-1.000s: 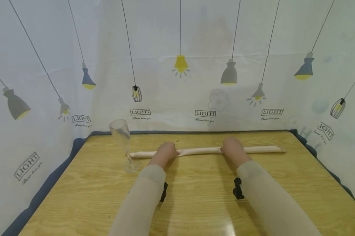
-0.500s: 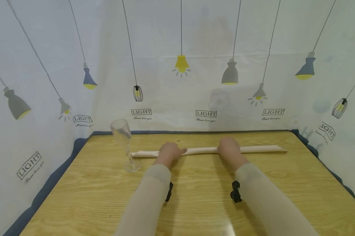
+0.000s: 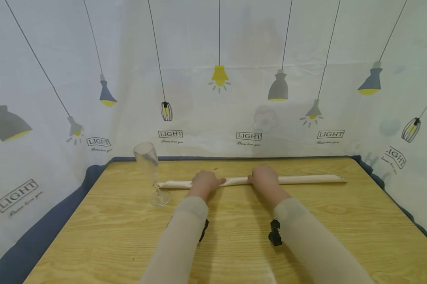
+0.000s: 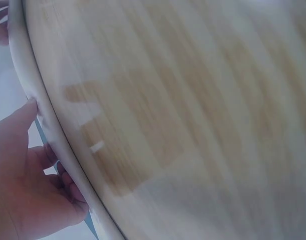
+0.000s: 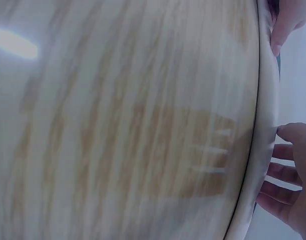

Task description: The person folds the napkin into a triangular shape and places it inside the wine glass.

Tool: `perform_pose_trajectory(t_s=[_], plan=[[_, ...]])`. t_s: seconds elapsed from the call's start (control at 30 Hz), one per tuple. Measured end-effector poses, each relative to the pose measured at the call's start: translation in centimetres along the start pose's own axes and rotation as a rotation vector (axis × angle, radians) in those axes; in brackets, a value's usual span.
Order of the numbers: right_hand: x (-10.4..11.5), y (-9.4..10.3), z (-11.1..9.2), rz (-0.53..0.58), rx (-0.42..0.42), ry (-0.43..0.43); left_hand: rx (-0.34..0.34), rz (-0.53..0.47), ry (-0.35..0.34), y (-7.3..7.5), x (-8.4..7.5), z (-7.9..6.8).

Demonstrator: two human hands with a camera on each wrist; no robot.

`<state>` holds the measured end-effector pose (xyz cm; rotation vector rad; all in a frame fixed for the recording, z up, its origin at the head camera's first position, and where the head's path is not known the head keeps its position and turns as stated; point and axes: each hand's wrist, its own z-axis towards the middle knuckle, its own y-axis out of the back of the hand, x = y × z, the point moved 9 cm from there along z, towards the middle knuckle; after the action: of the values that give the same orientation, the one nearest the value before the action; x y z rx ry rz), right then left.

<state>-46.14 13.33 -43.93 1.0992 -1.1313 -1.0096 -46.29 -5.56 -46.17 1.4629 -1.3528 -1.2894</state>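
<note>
A long, pale pink rolled-up cloth (image 3: 313,179) lies crosswise on the wooden table (image 3: 235,244), its right end slanting to a point. My left hand (image 3: 205,184) grips the roll left of its middle; the left wrist view has its thumb (image 4: 28,111) on the roll and the fingers bent behind it. My right hand (image 3: 265,179) holds the roll a short way to the right. In the right wrist view its fingers (image 5: 285,175) reach to the roll's far side. A clear stemmed glass (image 3: 147,157) stands upright by the roll's left end, overlapping it in the head view.
A white curtain (image 3: 199,47) printed with hanging lamps surrounds the table at the back and sides. Its dark blue lower border (image 3: 71,197) runs along the table's edge. Both forearms in light sleeves (image 3: 181,236) carry black wrist cameras (image 3: 275,232).
My right hand has slid left along the rolled cloth, closing the gap between the hands. My left hand has shifted slightly right. The glass stays in place.
</note>
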Motion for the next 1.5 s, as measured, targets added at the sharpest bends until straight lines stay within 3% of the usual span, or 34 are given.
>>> perform_pose_trajectory(t_s=[0.47,0.7,0.97,1.2,1.33,1.5], plan=[[4.1,-0.1,-0.4,-0.106,-0.049,0.091,0.008,0.004,0.0,0.3,0.0,-0.2],[5.3,-0.7,-1.0,-0.286,-0.005,0.24,0.005,-0.012,-0.005,0.4,-0.1,-0.7],[5.3,-0.6,-1.4,-0.249,-0.049,0.349,-0.027,0.014,-0.016,0.1,0.0,-0.2],[5.1,-0.5,-1.4,-0.173,-0.099,0.373,-0.049,-0.004,-0.053,0.3,0.5,0.3],[4.9,-0.2,-1.4,-0.15,-0.116,0.354,-0.087,0.014,-0.109,0.5,-0.1,0.8],[4.9,0.0,-1.3,-0.147,-0.139,0.348,-0.155,0.12,-0.179,0.8,-1.8,0.7]])
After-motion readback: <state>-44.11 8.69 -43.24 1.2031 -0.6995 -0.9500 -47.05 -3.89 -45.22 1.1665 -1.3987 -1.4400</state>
